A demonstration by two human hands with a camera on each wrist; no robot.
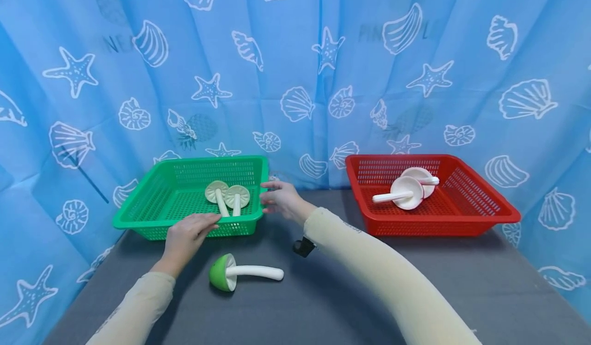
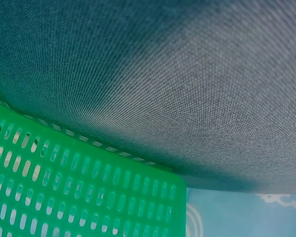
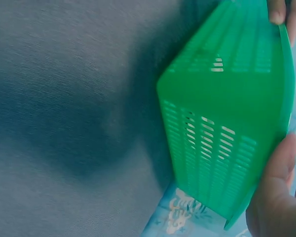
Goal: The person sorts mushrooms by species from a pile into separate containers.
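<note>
A green plastic basket (image 1: pixel 189 231) stands at the left on the table, with both hands at its rim. My left hand (image 1: pixel 186 237) holds the front rim, its thumb outside the wall in the right wrist view. At the right end, my right hand (image 1: pixel 286 201) holds the side rim, fingers over the edge and thumb (image 3: pixel 284 155) along it. Inside the basket lie two toy mushrooms (image 1: pixel 237 197), pale undersides up and stems toward the front wall. In front of the basket, a toy mushroom with a green cap (image 1: pixel 219 273) and white stem lies on its side.
A red plastic basket (image 1: pixel 434 227) stands at the right and holds two toy mushrooms (image 1: pixel 406 191) with white undersides and stems. Grey cloth covers the table (image 1: pixel 369 314). A blue curtain (image 1: pixel 295 68) with shell prints hangs right behind both baskets.
</note>
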